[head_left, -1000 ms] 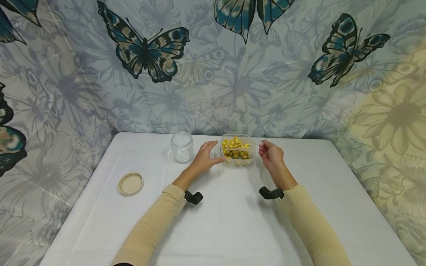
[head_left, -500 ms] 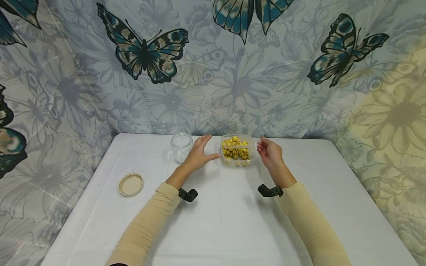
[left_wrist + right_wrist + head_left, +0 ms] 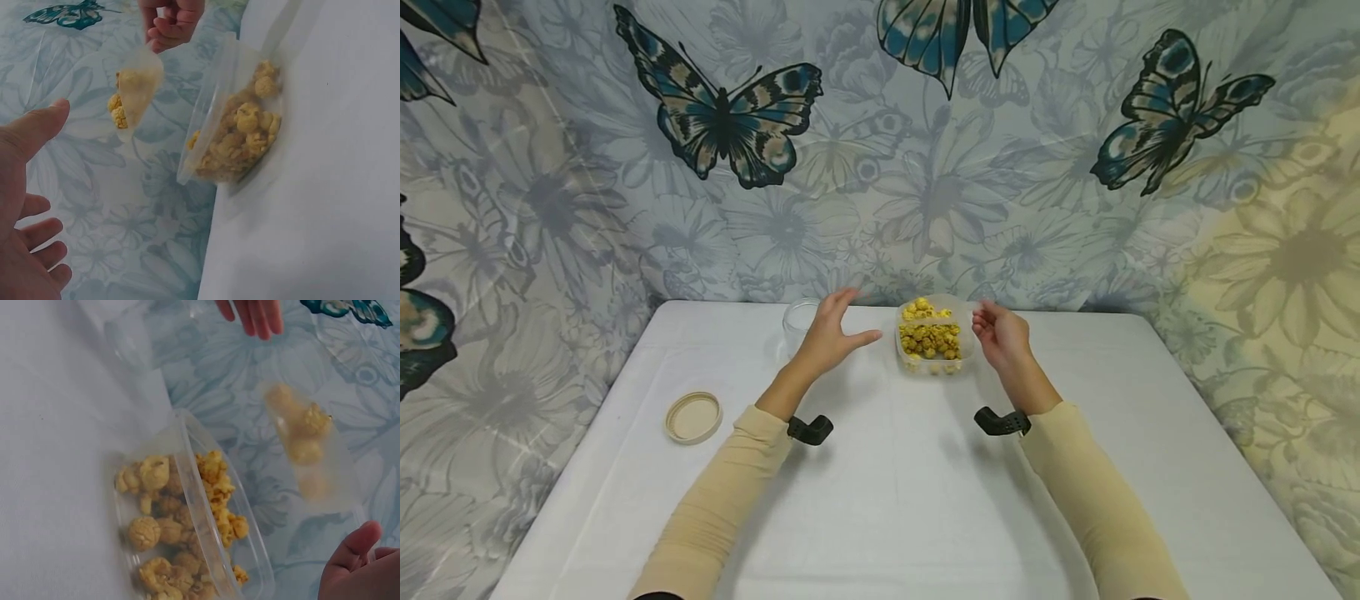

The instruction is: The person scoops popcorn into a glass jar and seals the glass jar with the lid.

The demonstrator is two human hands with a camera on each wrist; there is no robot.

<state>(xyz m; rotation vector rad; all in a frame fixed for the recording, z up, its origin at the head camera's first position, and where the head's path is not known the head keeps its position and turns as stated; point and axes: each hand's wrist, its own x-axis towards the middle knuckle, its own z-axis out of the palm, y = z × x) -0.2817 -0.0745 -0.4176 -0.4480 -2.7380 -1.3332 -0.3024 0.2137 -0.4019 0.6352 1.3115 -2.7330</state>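
Note:
My right hand (image 3: 1004,340) pinches the handle of a translucent plastic scoop (image 3: 306,456), which carries several pieces of yellow popcorn (image 3: 317,420). The scoop is held above a clear plastic container (image 3: 256,550) part-filled with popcorn (image 3: 240,134). To the left, my left hand (image 3: 824,340) has its fingers and thumb spread apart with nothing between them. It is beside a clear glass jar (image 3: 796,323), partly covering it in the head view. In the right wrist view the jar stands blurred at upper left.
A beige round lid (image 3: 693,417) lies on the white-covered table (image 3: 887,500) at the left. Behind the table's back edge hangs a cloth (image 3: 940,192) printed with butterflies and flowers. Each wrist wears a black band-like device (image 3: 810,430).
My left hand has moved left, away from the container and over towards the jar. The scoop has risen above the container with popcorn in it, and my right hand has shifted slightly up and left.

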